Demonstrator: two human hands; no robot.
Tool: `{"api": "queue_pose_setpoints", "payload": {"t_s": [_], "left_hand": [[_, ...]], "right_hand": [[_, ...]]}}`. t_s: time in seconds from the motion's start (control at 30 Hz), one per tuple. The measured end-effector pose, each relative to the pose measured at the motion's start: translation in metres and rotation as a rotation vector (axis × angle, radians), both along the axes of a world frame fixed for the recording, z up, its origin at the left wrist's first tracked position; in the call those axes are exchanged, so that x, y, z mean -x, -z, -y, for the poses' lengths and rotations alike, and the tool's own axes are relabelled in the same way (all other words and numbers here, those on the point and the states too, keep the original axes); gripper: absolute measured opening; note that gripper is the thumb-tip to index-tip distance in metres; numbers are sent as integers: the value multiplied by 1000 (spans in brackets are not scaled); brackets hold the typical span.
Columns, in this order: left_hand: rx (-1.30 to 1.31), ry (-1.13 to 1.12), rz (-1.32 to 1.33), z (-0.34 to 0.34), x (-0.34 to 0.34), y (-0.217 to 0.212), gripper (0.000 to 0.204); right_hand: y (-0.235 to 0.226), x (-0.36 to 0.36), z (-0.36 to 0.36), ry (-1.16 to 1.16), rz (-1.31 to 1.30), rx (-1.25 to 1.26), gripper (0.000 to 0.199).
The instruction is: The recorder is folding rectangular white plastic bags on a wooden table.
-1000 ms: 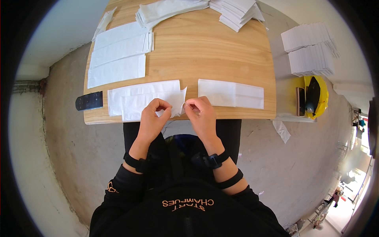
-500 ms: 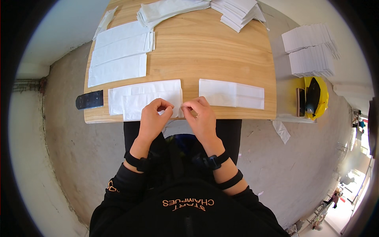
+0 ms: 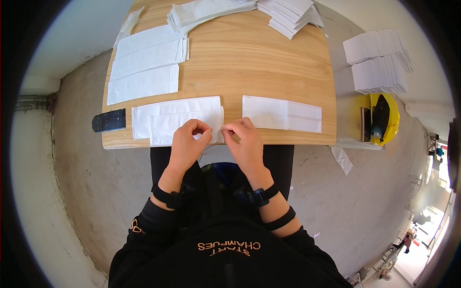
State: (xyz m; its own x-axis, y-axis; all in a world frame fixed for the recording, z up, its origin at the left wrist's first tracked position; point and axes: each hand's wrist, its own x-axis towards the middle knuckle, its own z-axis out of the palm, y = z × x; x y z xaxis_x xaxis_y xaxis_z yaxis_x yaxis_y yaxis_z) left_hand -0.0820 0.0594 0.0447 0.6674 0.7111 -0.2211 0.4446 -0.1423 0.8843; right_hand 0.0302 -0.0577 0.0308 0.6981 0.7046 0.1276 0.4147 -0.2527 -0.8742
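2 bare hands work side by side: the left hand [image 3: 190, 145] and the right hand [image 3: 248, 142]. The thin white rectangular sleeve [image 3: 165, 128] lies under and left of their fingertips. The right thumb and forefinger are pinched on its right edge; the left thumb and forefinger curl together just above it, though I cannot tell whether they grip it. Just beyond the left fingers, it overlaps a similar white sleeve [image 3: 176, 104]. Right of the fingers, apart, lies a flat white rectangular strip [image 3: 269, 113].

Under everything is a pale brown wood-grained table [image 3: 259, 62]; farther left of the fingers rests a dark flat rectangular device [image 3: 108, 122]. Well right of them sits a yellow plastic bag [image 3: 394, 122], above grey concrete floor [image 3: 336, 206].
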Motion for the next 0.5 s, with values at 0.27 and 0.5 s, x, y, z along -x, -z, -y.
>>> {"api": "queue_pose_setpoints", "payload": {"t_s": [0.27, 0.5], "left_hand": [[-83, 45, 19, 6, -4, -1, 12], [20, 27, 8, 0, 2, 4, 13]], "right_hand": [[2, 4, -2, -44, 23, -19, 7], [-3, 2, 0, -23, 4, 28, 7]]}}
